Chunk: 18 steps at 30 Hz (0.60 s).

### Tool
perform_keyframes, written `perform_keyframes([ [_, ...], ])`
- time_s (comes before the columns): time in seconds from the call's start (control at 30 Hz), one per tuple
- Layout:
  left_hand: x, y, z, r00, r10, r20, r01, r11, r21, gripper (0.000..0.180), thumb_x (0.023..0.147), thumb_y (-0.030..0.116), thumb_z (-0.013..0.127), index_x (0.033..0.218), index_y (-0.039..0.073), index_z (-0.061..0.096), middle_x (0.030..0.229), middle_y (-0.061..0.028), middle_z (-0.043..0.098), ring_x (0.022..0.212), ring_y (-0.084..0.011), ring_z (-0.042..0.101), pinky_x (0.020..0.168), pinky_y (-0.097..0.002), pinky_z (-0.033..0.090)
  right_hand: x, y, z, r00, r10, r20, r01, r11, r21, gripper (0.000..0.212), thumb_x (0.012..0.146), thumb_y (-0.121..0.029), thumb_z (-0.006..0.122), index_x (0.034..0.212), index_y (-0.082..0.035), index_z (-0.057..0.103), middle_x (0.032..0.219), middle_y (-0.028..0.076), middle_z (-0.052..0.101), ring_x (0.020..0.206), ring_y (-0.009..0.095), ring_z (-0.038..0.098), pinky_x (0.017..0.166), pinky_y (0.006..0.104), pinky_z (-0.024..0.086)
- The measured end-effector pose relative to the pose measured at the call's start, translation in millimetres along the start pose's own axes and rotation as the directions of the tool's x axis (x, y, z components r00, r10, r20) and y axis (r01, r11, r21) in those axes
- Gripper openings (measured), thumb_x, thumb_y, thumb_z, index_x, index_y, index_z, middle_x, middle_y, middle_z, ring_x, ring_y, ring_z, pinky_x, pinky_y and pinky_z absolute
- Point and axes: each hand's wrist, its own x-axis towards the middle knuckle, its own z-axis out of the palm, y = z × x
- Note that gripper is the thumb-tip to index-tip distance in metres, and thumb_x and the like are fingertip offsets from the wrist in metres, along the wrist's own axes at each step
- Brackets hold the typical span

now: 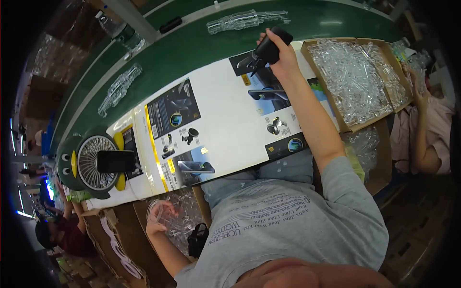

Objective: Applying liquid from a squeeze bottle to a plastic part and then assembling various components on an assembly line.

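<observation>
My right hand [286, 60] is raised over the far part of the table, wrapped round a thick black hand tool [272, 47] with a dark pointed tip. The tip points down and left above a printed cardboard sheet [218, 103]; the tool's exact kind is hard to make out. Low on the left, my left hand [162, 218] is over a cardboard box of clear plastic parts [185, 225]. Its fingers are curled on a clear plastic piece [157, 209], whose outline blends with the parts underneath.
A shallow cardboard box [346, 128] full of clear plastic parts stands at the right. More clear parts [247, 21] lie on the green table. At the left are a penguin-shaped fan [89, 149] with a phone [115, 162] before it and a water bottle [115, 30]. A co-worker's hand [420, 89] works at far right.
</observation>
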Motion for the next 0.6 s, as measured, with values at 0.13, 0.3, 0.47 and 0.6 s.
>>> perform_keyframes([
  [0.13,72.5,41.6,46.9,0.933,0.165,0.321,-0.225,0.961,0.161,0.047,0.050,0.010,0.082,0.087,0.002,0.054,0.093,-0.0141,0.051,0.093,-0.0310,0.054,0.084,-0.0453,0.043,-2.0,-27.1,43.5,0.982,-0.037,0.185,0.019,0.995,0.100,0.029,0.082,-0.009,0.059,0.107,-0.001,0.048,0.102,0.016,0.056,0.096,0.025,0.056,0.086,0.0376,0.048],
  [0.3,169.8,56.9,93.8,0.933,0.332,0.138,-0.360,0.874,0.327,0.052,0.055,0.009,0.080,0.093,0.005,0.045,0.092,-0.0141,0.059,0.087,-0.0245,0.060,0.078,-0.0369,0.049,-8.7,-52.9,92.0,0.962,-0.141,0.233,0.130,0.990,0.061,0.035,0.082,-0.020,0.061,0.109,-0.001,0.048,0.106,0.016,0.056,0.097,0.025,0.055,0.085,0.0396,0.048],
  [0.47,261.3,57.1,135.8,0.877,0.481,-0.004,-0.436,0.797,0.417,0.046,0.062,0.002,0.073,0.100,0.004,0.047,0.089,-0.0094,0.059,0.084,-0.0173,0.059,0.075,-0.0286,0.048,-13.7,-53.9,110.7,0.901,-0.292,0.320,0.346,0.930,-0.124,0.036,0.083,-0.023,0.060,0.109,-0.002,0.048,0.096,0.012,0.059,0.094,0.024,0.056,0.083,0.0385,0.047],
  [0.6,280.8,44.8,155.1,0.831,0.548,-0.094,-0.471,0.784,0.406,0.046,0.066,0.004,0.073,0.104,0.004,0.048,0.090,-0.0064,0.057,0.082,-0.0140,0.057,0.074,-0.0243,0.044,-16.4,-44.4,104.0,0.979,-0.119,0.168,0.103,0.989,0.104,0.033,0.084,-0.032,0.058,0.100,-0.004,0.051,0.091,0.011,0.058,0.087,0.025,0.057,0.077,0.0389,0.048],
])
